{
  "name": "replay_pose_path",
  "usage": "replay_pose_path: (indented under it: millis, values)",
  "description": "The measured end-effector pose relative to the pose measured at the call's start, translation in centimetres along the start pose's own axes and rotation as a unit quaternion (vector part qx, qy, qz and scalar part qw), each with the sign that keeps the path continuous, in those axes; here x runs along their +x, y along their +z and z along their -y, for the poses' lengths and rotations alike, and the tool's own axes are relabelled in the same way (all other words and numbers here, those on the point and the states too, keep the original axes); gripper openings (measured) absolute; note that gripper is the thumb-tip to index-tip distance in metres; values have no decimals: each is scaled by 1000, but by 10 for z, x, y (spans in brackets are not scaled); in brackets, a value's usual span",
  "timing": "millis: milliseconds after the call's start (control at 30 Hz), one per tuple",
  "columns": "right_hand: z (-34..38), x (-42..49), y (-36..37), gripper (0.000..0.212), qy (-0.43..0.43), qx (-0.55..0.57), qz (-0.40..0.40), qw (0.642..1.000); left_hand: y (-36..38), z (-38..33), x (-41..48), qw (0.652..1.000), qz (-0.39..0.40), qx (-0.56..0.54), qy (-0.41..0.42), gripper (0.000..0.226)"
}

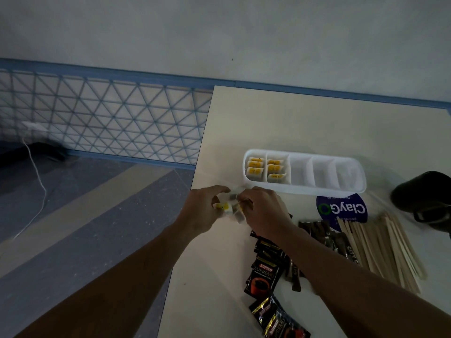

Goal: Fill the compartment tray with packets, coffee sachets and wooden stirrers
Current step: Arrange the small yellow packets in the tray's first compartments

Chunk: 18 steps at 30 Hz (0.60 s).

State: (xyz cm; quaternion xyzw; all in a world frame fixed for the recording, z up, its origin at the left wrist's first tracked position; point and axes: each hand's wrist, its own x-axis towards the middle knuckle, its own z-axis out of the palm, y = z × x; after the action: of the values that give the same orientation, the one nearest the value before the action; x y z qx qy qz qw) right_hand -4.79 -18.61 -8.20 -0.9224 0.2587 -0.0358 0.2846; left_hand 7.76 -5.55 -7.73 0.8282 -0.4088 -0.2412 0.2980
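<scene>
A white compartment tray (303, 189) lies on the pale table; its two left compartments hold yellow-tagged packets (255, 164), the other compartments look bare. Just in front of the tray's left end, my left hand (202, 211) and my right hand (262, 211) together pinch a small bunch of white packets with yellow tags (227, 206). Black coffee sachets (264, 274) lie scattered under and beside my right forearm. A pile of wooden stirrers (380, 245) lies to the right, with dark slim sachets (324, 232) next to it.
A round blue sticker (341, 208) sits on the table below the tray. A dark object (424, 198) stands at the right edge. The table's left edge (195, 181) runs close to my left hand, with floor beyond and a white cable (39, 181).
</scene>
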Motion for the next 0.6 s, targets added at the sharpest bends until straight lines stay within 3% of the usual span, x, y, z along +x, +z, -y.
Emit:
replay_pose_path:
  millis: [167,433,600]
  values:
    - [0,2,-3,17,7,12,-23,1000,-1,0,2,1000,17,17,-2,54]
    - [1,3,-2,14,-54,24,-2,998,4,-3,7,999,-27,25,-1,19]
    - [1,-2,0,33,-37,54,6,998,6,-1,7,998,-51,27,-9,14]
